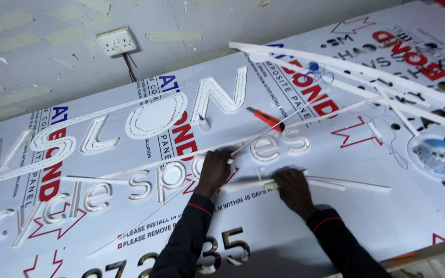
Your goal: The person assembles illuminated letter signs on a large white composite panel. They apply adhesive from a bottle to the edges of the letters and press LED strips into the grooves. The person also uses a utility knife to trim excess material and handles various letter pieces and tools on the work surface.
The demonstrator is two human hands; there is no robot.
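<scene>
White sign panel [294,216], left hand [215,170] pressing flat, right hand [290,186] fingers apparently pinching white strip [336,183].

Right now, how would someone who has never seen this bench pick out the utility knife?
Start at the big white sign panel with raised white letters. Above the two hands, right of the large upper letters, lies the utility knife. It is the only orange thing among the white strips.

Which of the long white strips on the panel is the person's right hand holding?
The right hand holds the short flat white plastic strip lying lowest, nearest the person; the other strips lie farther up.
</scene>
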